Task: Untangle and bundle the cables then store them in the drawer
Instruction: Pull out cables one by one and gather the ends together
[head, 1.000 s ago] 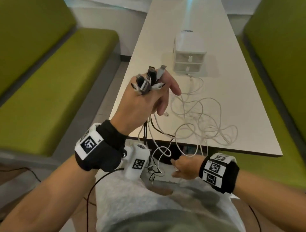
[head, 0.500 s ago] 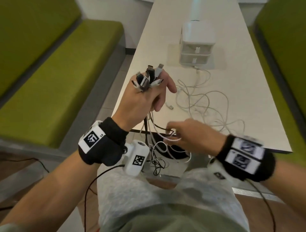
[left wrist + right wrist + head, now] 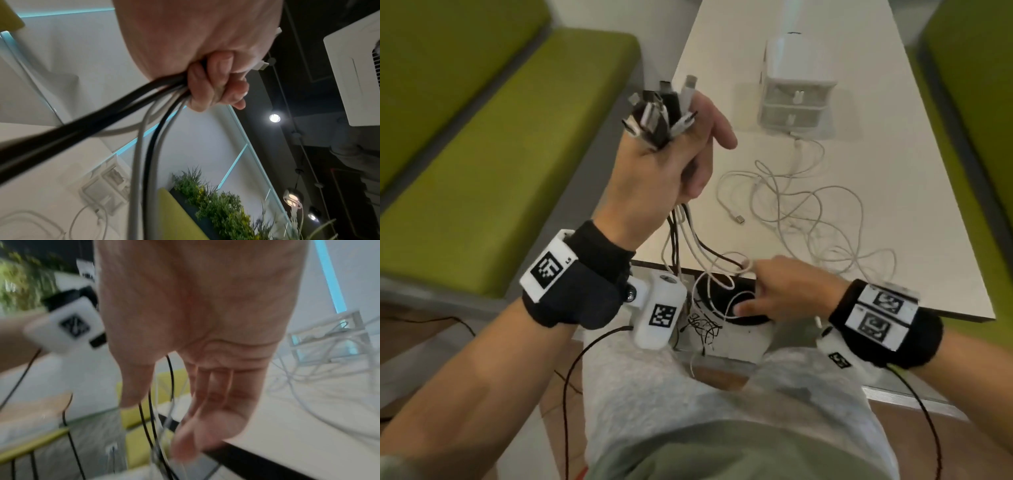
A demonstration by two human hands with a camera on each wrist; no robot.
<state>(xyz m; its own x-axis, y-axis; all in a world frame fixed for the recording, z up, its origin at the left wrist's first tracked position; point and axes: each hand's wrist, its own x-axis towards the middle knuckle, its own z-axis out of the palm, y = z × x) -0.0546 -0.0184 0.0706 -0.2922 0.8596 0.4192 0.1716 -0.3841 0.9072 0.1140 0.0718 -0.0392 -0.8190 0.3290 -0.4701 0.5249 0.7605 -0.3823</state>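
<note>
Several cables (image 3: 681,240), black and white, have their connector ends (image 3: 661,113) gathered upright in the left hand (image 3: 664,171), whose fingers curl tightly round them above the table's near edge; their lengths hang in loose loops to where the right hand (image 3: 784,291), fingers fairly straight, reaches among the strands, though blur hides whether it pinches one. More white cable (image 3: 808,212) sprawls tangled on the table (image 3: 893,144) up to the closed drawer unit (image 3: 796,102); so I judge the gathering half done, with bundling and storing still to come.
</note>
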